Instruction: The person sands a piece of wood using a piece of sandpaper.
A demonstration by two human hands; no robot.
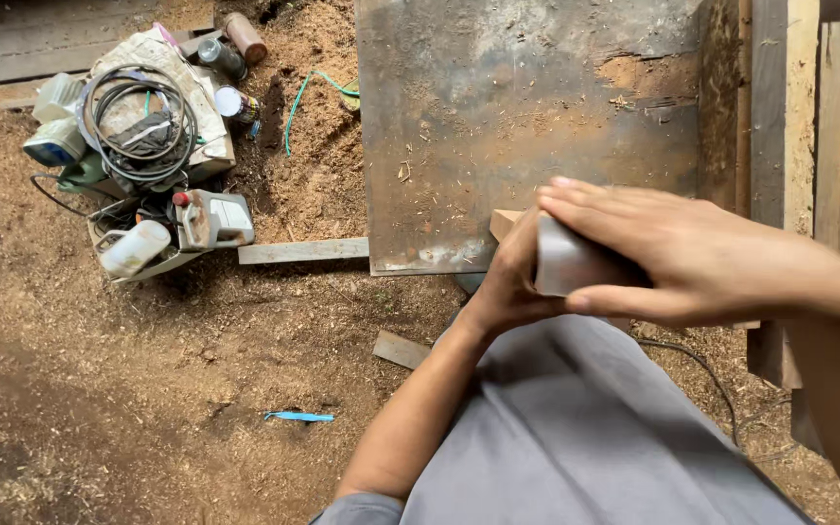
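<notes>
Hands meet over one small thing: a pale grey block [568,261] held just above the person's lap, beside the near edge of a rusty metal sheet [527,126] that serves as the surface. The left hand [509,282] cups the block from the near side, fingers closed round its end; the right hand [678,255] lies over the top, fingers [595,209] stretched flat and together, thumb pressed beneath, so the block is clamped between both. Judging by this, the work is mid-grip: the block is off the surface and in hand, not set down anywhere. A tan wooden corner [504,223] shows just behind the left hand; whether it touches the block I cannot tell. For room, the sheet's near edge and left edge are bare and close, and upright planks [799,107] wall in the right side, leaving little space there. Leftward, sawdust ground [148,389] lies open, with a wood strip [303,251], a short offcut [402,349] and a blue tool [299,417] scattered, and a heap of cable and bottles [143,146] well apart.
</notes>
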